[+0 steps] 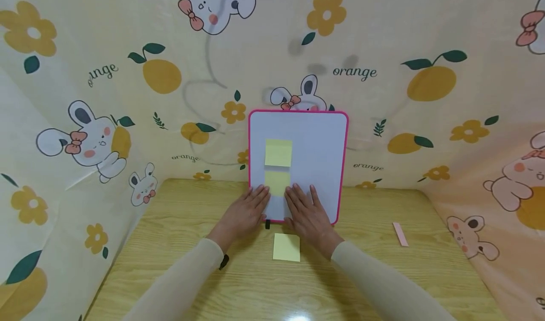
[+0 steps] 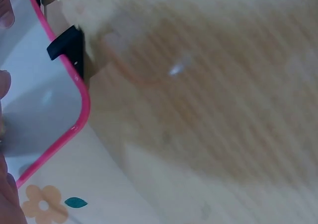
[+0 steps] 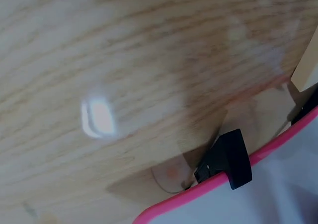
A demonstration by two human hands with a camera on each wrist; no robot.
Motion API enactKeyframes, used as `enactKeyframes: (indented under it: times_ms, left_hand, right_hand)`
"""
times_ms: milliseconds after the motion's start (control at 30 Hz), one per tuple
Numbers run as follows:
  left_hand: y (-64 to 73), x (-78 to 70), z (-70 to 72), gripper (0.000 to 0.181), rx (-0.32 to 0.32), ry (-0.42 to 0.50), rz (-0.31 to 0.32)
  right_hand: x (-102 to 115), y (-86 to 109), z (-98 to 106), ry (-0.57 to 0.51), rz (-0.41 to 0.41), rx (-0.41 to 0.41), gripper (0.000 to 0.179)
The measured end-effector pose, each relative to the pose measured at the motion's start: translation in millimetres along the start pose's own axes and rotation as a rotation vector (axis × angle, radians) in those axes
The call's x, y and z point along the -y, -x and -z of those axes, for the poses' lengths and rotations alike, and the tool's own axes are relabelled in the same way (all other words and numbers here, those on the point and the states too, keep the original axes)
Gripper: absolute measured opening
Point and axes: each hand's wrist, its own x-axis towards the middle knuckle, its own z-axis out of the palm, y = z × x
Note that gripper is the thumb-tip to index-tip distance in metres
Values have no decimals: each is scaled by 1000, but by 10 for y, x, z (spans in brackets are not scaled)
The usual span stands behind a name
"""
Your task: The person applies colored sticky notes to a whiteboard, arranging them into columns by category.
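Note:
A whiteboard (image 1: 317, 160) with a pink rim stands upright against the back wall. Two yellow sticky notes are on its left half, an upper sticky note (image 1: 278, 153) and a lower sticky note (image 1: 277, 182) beneath it. My left hand (image 1: 246, 211) lies with straight fingers at the lower note's left edge. On the other side, my right hand (image 1: 310, 217) rests on the board, fingers extended and fingertips at that note's right edge. Below the board, a yellow sticky note pad (image 1: 286, 247) lies on the table between my forearms. The left wrist view catches only a few fingers.
Black clips hold the board's bottom rim, one clip (image 2: 69, 46) in the left wrist view and one clip (image 3: 232, 158) in the right. A pink strip (image 1: 400, 234) lies on the wooden table (image 1: 374, 273) at right. Patterned cloth (image 1: 370, 27) encloses the back and sides.

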Motion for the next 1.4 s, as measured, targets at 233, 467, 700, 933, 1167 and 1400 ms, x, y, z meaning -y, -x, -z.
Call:
enactKeyframes:
  times_ms: [233, 467, 700, 933, 1167, 1400]
  left_hand:
    - [38, -61, -42, 64, 10, 10, 22]
    - [57, -97, -37, 62, 2, 5, 29]
    - [74, -130, -33, 63, 14, 12, 39]
    - [146, -189, -40, 63, 31, 100, 48]
    - [265, -309, -55, 63, 50, 195, 94]
    - [365, -553, 31, 64, 61, 288, 137]
  right_hand:
    - [7, 36, -8, 12, -6, 18, 73]
    - [19, 62, -5, -8, -3, -1, 72]
    - [43, 93, -8, -56, -14, 34, 73]
    - [59, 224, -45, -122, 13, -38, 69]
    - [35, 422, -47, -125, 9, -64, 63]
    - [37, 643, 30, -224, -40, -59, 61]
